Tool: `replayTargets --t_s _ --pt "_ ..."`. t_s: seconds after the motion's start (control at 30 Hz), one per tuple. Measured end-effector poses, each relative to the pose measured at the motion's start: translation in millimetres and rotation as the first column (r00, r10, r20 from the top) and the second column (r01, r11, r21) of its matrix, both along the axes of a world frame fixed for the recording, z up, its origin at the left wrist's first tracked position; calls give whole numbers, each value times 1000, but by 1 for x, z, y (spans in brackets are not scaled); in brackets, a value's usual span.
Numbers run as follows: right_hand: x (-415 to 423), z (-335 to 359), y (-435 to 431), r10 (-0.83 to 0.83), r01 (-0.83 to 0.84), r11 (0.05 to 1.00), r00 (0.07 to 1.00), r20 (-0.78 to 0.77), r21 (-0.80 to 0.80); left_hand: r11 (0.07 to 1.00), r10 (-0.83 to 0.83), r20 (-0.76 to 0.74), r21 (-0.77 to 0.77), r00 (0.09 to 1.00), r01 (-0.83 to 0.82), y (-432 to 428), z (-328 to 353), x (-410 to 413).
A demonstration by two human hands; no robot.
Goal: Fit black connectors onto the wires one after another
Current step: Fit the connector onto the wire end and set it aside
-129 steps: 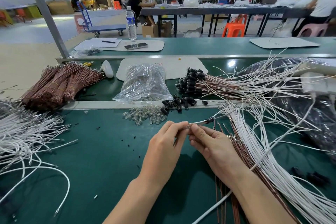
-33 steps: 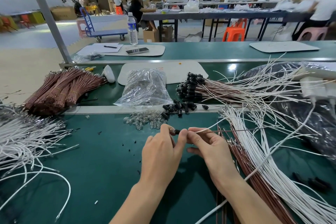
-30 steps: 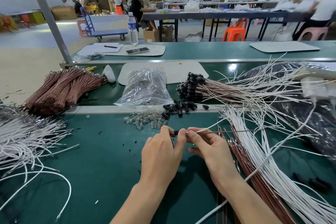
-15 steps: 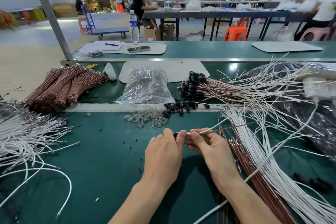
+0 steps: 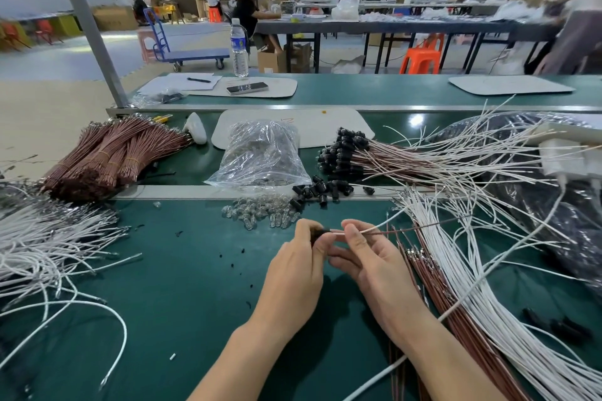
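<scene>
— Above the green counter (image 5: 182, 286), where does the black connector (image 5: 317, 232) sit?

— It sits at the fingertips of the left hand (image 5: 293, 273), whose grip is pressed together on it; only its right end shows past the thumb.

— And the wires?

— A white wire (image 5: 369, 230) and a brown wire (image 5: 423, 227) run out of the connector's right end. The right hand (image 5: 368, 257) pinches the pair between thumb and forefinger just beside the connector, so the two grips are nearly touching. Past that pinch the wires trail off to the right, over the loose white wires (image 5: 482, 296) lying on the counter.

— Any other connectors nearby?

— A small heap of loose black connectors (image 5: 322, 190) lies beyond the hands, next to a scatter of clear bulbs (image 5: 260, 215). Finished wires with connectors (image 5: 342, 150) lie farther back.
</scene>
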State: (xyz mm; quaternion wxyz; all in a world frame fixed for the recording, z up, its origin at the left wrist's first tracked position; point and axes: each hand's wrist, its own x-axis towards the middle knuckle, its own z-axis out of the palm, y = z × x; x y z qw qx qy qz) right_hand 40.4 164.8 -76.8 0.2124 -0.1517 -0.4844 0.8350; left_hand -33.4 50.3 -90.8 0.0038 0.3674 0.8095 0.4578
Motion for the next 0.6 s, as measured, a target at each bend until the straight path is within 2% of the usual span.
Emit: replayTargets --t_s 0.13,0.23,0.33,0.47,0.6 --pt "1 2 0 50 -51 998 998 34 22 985 -96 41 147 995 89 -3 1 -3" --pt "2 3 0 43 -45 998 998 37 34 981 -104 66 169 992 91 -3 3 -1" --pt "2 4 -1 21 -27 995 998 61 98 996 -30 56 88 998 25 -2 5 1" --pt "4 6 -5 2 -22 973 996 88 231 989 96 -70 -103 993 -102 0 7 3" --pt "4 4 -5 -42 13 955 995 92 297 970 144 -102 -182 984 -161 3 6 4"
